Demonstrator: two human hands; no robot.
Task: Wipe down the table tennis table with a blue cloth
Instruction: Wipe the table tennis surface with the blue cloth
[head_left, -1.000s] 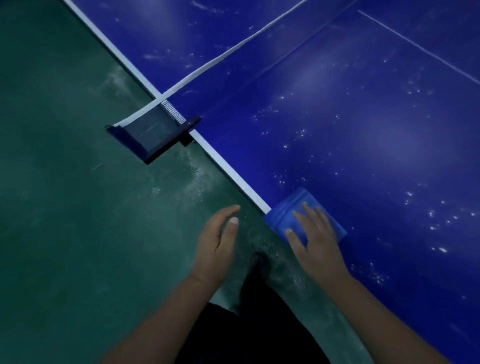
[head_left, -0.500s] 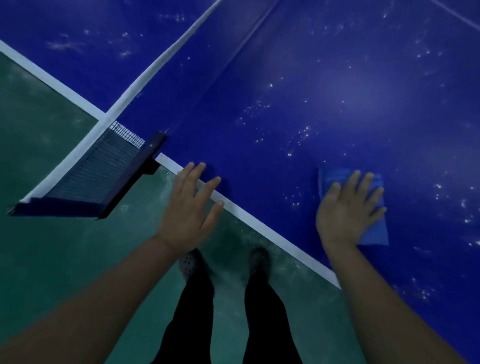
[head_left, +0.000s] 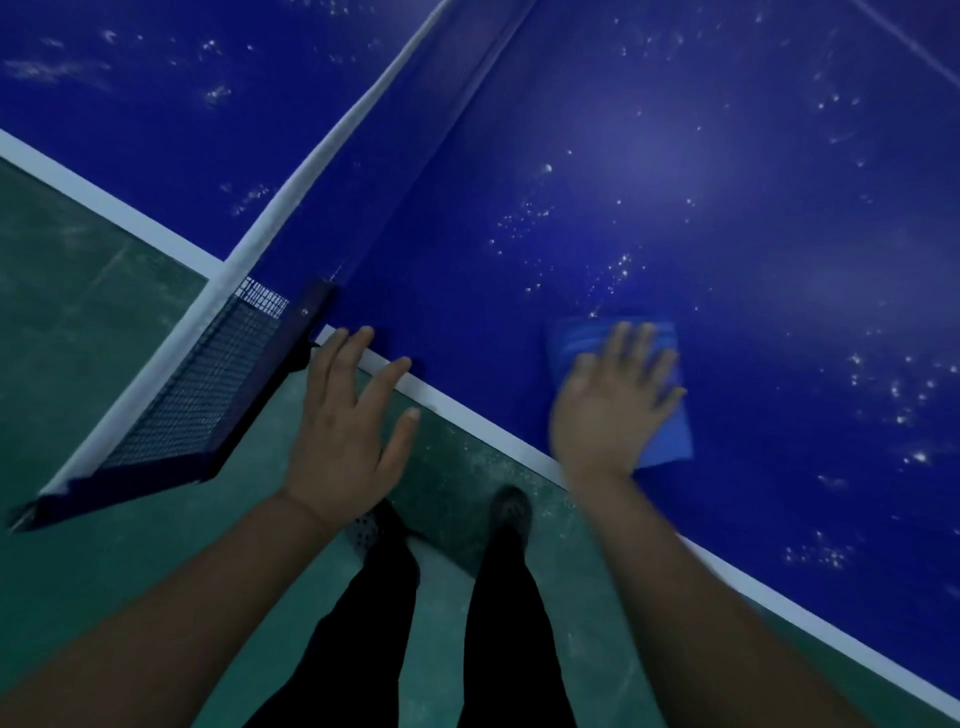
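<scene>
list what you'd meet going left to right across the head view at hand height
net post bracket → left hand → white edge line → right hand pressing flat on the blue cloth → speckled table surface

Green floor (head_left: 104, 597) fills my view from nine o'clock round to six, scuffed pale and dusty near centre. Net (head_left: 202, 384), dark mesh under a white top band, runs from the upper middle toward eight o'clock. Its dark clamp post (head_left: 291, 353) sits at the mesh's inner end. At six o'clock I note black trousers (head_left: 498, 623) and two dark shoes (head_left: 511, 512), toes pointing to twelve.
</scene>
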